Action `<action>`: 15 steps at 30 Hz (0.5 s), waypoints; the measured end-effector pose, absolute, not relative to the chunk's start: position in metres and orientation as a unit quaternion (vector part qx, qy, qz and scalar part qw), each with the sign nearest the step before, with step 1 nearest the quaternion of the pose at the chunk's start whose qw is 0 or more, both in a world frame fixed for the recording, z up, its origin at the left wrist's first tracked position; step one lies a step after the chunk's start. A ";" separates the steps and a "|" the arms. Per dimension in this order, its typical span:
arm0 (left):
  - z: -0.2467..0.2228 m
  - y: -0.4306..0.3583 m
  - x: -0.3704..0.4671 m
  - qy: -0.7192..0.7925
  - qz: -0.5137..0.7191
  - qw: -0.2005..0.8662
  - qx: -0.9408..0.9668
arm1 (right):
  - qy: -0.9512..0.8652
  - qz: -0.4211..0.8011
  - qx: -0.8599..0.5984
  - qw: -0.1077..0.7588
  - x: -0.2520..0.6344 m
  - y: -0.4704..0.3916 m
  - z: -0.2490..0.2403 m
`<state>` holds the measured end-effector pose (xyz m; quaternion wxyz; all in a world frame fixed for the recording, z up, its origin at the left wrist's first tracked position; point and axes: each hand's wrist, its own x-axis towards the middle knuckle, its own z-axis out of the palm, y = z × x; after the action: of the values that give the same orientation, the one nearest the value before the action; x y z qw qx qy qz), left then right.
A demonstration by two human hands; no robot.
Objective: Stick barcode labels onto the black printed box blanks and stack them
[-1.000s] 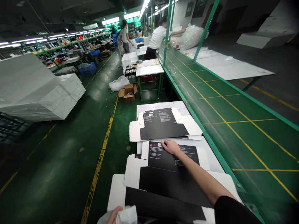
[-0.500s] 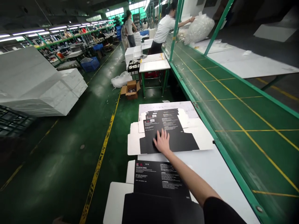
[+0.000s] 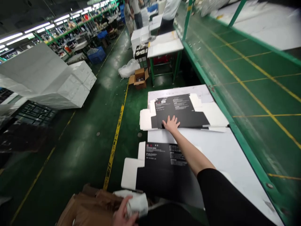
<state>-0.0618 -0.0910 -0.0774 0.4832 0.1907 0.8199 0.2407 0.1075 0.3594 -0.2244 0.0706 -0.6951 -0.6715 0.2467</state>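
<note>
My right hand [image 3: 171, 123] rests palm down, fingers spread, on a stack of flat black-and-white box blanks [image 3: 182, 108] on the far part of the white table. Closer to me lies another black printed box blank [image 3: 164, 175], its white flaps sticking out past the table's left edge. Low in the view, my left hand [image 3: 124, 215] is wrapped round a white roll-like item [image 3: 138, 204] with grey print, partly hidden by the fingers. Brown paper or cardboard [image 3: 91, 207] lies beside that hand.
A green conveyor [image 3: 258, 94] with yellow lines runs along the table's right side. Ahead stand a small white-topped table [image 3: 164, 44], an open carton [image 3: 139, 78] and a plastic bag [image 3: 129, 68]. White foam blocks [image 3: 77, 81] are at left. Co-workers stand in the background.
The view has tilted downward. My left hand has come into sight with the white roll-like item. The far box blanks lie more evenly stacked, my right hand still on them.
</note>
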 end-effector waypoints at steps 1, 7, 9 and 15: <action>-0.072 -0.090 -0.059 0.808 0.272 0.493 0.175 | -0.669 0.264 -0.685 0.119 0.102 0.338 -0.218; -0.034 -0.057 -0.047 0.726 0.419 0.518 0.170 | -0.702 0.513 -0.375 0.321 0.100 0.142 -0.133; -0.022 -0.047 -0.043 0.698 0.442 0.534 0.181 | -0.694 0.570 -0.310 0.312 0.117 0.092 -0.093; 0.003 -0.029 -0.024 0.617 0.463 0.599 0.217 | -0.674 0.599 -0.304 0.309 0.163 0.058 -0.035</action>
<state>-0.0238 -0.0285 0.0027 0.5990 0.2165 0.6166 0.4627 0.1629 0.0584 -0.0351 0.3087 -0.3036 -0.6736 0.5990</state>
